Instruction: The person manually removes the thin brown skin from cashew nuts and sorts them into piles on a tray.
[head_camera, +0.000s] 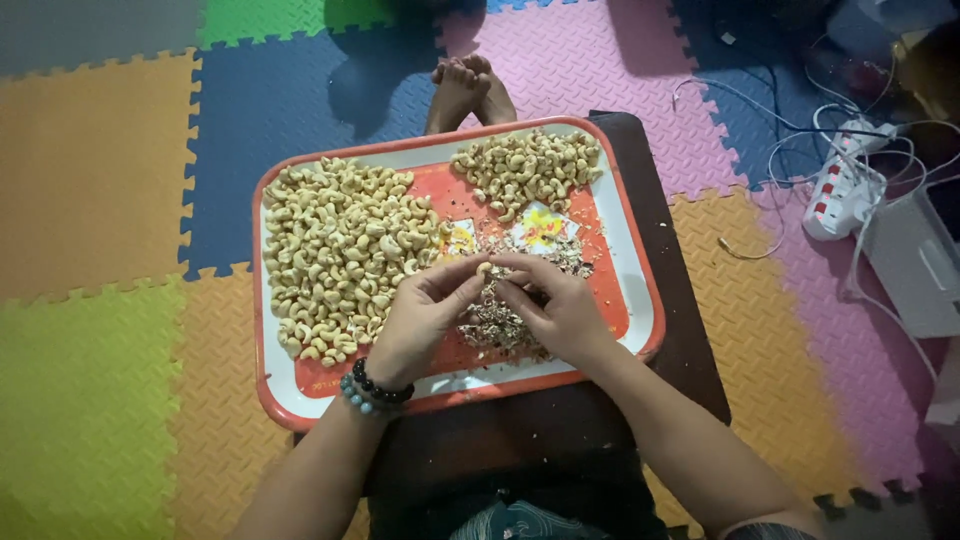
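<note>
In the middle of the frame, the left hand (415, 322) and the right hand (560, 310) meet over a rectangular plastic tray with an orange-red rim and white border (640, 262). Both hands pinch together one small pale cashew nut (485, 268) between their fingertips; it is curved and cream-coloured. The left wrist carries two bead bracelets, one dark and one blue-grey (375, 390).

Just under the hands lies a heap of thin brown-grey nut skins (495, 325). To the left, a large pile of pale cashew nuts (335, 255) fills the left part of the tray up to its rim. A smaller pile of cashew nuts (528, 165) sits in the upper right part. The right strip of the tray is mostly bare.

The tray rests on a dark wooden low table (680, 300), which shows on the right and near side. Beyond the tray, two bare feet (468, 90) rest on a floor of coloured foam puzzle mats (90, 170). In the upper right, a white power strip with cables (840, 180) lies well apart from the tray.
</note>
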